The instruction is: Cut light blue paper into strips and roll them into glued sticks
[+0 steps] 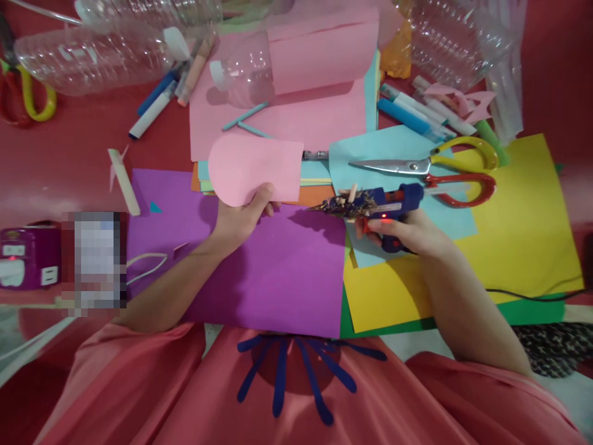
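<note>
My left hand [243, 210] pinches the lower edge of a pink paper piece [254, 167], rounded at its left end and straight at its right. In my right hand [407, 232] is a dark blue glue gun [380, 201], its nozzle pointing left toward the pink piece but apart from it. Bits of debris cling around the nozzle, and a red light glows on its side. My fingers wrap its handle and orange-red trigger. Below both hands lies a purple sheet [287, 272]. Scissors [417, 167] with yellow and red handles rest on a light blue sheet [370, 148] just beyond the gun.
A bottle wrapped in pink paper [324, 55] lies at the back, with clear bottles [102, 59] left and right. Markers [412, 114] are scattered nearby. Yellow paper [523, 216] spreads at right, crossed by a black cord [523, 293]. A purple power strip [30, 256] sits left.
</note>
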Action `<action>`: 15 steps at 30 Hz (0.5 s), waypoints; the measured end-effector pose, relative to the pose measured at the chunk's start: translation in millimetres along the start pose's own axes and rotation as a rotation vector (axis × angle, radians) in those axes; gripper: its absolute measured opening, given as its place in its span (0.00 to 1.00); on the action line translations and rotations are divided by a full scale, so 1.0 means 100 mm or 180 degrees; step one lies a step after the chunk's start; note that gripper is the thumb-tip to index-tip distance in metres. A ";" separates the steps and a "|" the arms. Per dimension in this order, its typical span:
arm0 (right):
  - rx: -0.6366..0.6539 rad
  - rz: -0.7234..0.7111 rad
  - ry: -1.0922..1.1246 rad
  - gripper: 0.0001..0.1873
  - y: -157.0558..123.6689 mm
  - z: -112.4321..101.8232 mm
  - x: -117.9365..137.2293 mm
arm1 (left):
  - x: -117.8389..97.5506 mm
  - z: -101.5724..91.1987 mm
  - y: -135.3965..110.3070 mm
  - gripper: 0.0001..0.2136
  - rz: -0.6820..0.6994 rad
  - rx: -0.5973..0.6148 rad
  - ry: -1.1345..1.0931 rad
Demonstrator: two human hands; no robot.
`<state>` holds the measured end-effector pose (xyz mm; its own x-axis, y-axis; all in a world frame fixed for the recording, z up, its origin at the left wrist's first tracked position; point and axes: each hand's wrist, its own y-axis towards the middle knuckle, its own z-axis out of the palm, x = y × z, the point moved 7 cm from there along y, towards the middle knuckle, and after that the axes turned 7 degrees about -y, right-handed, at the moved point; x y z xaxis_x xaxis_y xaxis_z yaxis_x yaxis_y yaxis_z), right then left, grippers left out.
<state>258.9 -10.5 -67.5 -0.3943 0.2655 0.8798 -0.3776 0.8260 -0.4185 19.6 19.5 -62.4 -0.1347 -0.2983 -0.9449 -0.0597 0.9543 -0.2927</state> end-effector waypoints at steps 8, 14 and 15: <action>-0.0689 0.1092 0.0018 0.32 -0.15 -0.55 -0.22 | -0.03 -0.04 0.03 0.16 0.0187 -0.0094 -0.0117; -0.0526 0.1664 -0.0561 0.37 -0.21 -0.67 -0.41 | 0.00 -0.04 0.04 0.15 0.0241 -0.0047 -0.0137; -0.0516 0.1656 -0.0746 0.37 -0.21 -0.68 -0.41 | 0.00 -0.05 0.04 0.15 0.0252 -0.0050 -0.0158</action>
<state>339.9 -4.5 -79.4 -0.6747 0.5543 0.4873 0.0405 0.6870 -0.7255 15.0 23.4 -62.7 -0.0904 -0.2204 -0.9712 -0.0664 0.9744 -0.2149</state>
